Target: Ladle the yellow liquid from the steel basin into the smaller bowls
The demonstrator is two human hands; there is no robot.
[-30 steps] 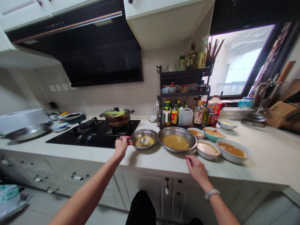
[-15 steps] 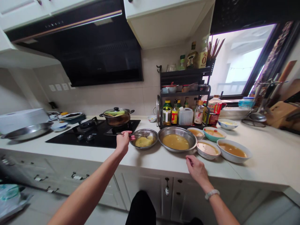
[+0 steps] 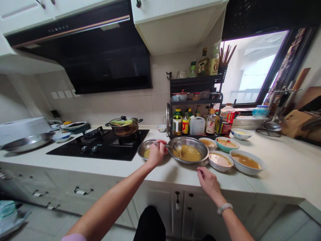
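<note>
My left hand is closed around the handle of a metal spoon. The spoon's bowl is over the left part of a wide steel basin of yellowish-brown liquid, and some liquid runs down from it. Beneath my left hand and partly hidden by it stands a smaller steel bowl with a yellow mixture inside. Loosely curled, my right hand rests at the counter's front edge, just in front of the basin; I see nothing in its fingers.
Right of the basin stand several bowls, among them a pinkish one and a white oval one. A lidded pot sits on the black hob. Behind is a rack of bottles. A steel pan lies far left.
My left hand has moved right, bringing the spoon from the smaller steel bowl to over the wide basin. My right hand has stayed in nearly the same place.
</note>
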